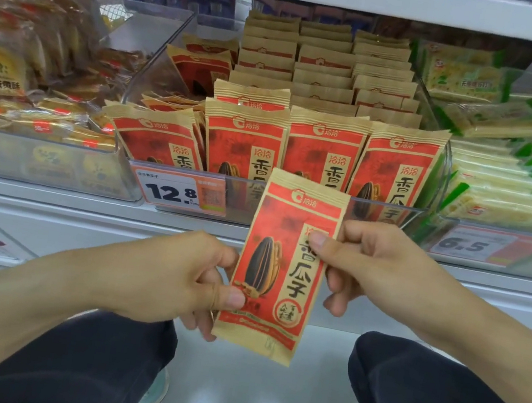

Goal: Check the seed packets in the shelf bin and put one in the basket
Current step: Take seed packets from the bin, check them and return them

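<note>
before the shelf bin [291,205], seed packet [282,266] between left hand [177,277] and right hand [372,269], thumbs on front

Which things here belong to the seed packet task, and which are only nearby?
Task things:
- seed packet, pinched by left hand and right hand
- shelf bin with more packets

Only nearby:
- price tag
- cake packs
- green packs
</note>
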Demonstrator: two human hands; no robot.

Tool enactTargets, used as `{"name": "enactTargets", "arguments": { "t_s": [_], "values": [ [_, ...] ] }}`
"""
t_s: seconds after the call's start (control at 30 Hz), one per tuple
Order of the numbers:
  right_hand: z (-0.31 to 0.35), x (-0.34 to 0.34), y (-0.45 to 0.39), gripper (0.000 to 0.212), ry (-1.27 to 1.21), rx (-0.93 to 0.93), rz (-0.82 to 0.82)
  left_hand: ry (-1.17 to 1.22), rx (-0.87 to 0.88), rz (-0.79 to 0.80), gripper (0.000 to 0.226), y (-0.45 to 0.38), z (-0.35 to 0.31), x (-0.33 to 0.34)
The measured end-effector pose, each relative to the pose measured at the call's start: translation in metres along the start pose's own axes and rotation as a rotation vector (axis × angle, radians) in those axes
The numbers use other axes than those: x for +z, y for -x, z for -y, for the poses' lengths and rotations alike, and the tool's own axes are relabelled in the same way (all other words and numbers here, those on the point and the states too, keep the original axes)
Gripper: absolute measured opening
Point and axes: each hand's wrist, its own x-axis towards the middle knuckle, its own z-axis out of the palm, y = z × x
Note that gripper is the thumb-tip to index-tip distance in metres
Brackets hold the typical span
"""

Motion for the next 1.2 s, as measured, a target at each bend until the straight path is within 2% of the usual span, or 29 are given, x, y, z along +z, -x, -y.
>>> {"name": "enactTargets", "arguments": {
  "t_s": [0.07,0.2,0.4,0.5,0.6,0.77,0.87,0.97,1.03,1.2],
  "values": [
    [-0.001,-0.002,0.000,0.047,-0.004,-0.017,0.002,0.086,0.062,-0.062,0.021,-0.005,0.003,0.002],
    [-0.002,0.000,0.004,0.057,0.007,-0.053,0.062,0.477,0.158,-0.311,0.021,-0.013,-0.008,0.012],
    [0.000,-0.001,0.005,0.055,-0.025,-0.126,0.122,0.539,0.249,-0.431,0.035,-0.017,-0.010,0.015],
    [0.002,-0.007,0.008,0.042,0.012,-0.171,0.116,0.570,0.276,-0.471,0.030,-0.018,-0.010,0.012],
    [0.004,-0.010,0.011,0.038,-0.034,-0.233,0.164,0.609,0.308,-0.496,0.028,-0.017,-0.011,0.013],
    [0.004,-0.004,0.012,0.037,-0.109,-0.252,0.149,0.431,0.408,-0.710,0.054,-0.019,-0.014,0.020],
    [0.005,0.002,0.013,0.037,-0.119,-0.269,0.127,0.355,0.452,-0.699,0.046,-0.018,-0.017,0.028],
    [0.007,0.008,0.015,0.039,-0.153,-0.262,0.104,0.311,0.431,-0.632,0.069,-0.016,-0.018,0.037],
    [0.009,0.010,0.016,0.036,-0.121,-0.265,0.096,0.314,0.434,-0.620,0.075,-0.015,-0.021,0.041],
    [0.014,0.010,0.016,0.038,-0.210,-0.248,0.096,0.384,0.469,-0.631,0.065,-0.014,-0.026,0.041]
  ]
}}
